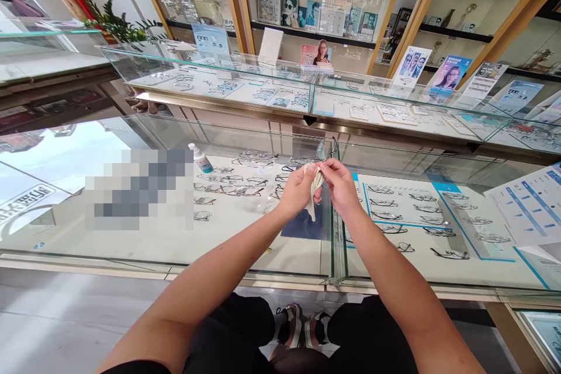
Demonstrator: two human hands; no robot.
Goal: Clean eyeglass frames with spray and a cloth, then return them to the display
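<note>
Both hands meet above the glass counter, near the joint between two glass panels. My left hand (pixel 300 187) is closed around a pale cloth (pixel 314 194) that hangs down between the hands. My right hand (pixel 340 187) pinches at the cloth from the other side, its fingertips close to the left thumb. Just beyond the fingers a pair of glasses (pixel 326 148) shows, its lenses upright; whether the fingers hold its frame through the cloth is hard to make out.
A white spray bottle (pixel 200 159) stands on the counter to the left. Rows of glasses (pixel 236 190) lie under the glass. A printed sheet (pixel 530 204) is at the right. Behind runs another display case (pixel 263 93) with leaflets on top.
</note>
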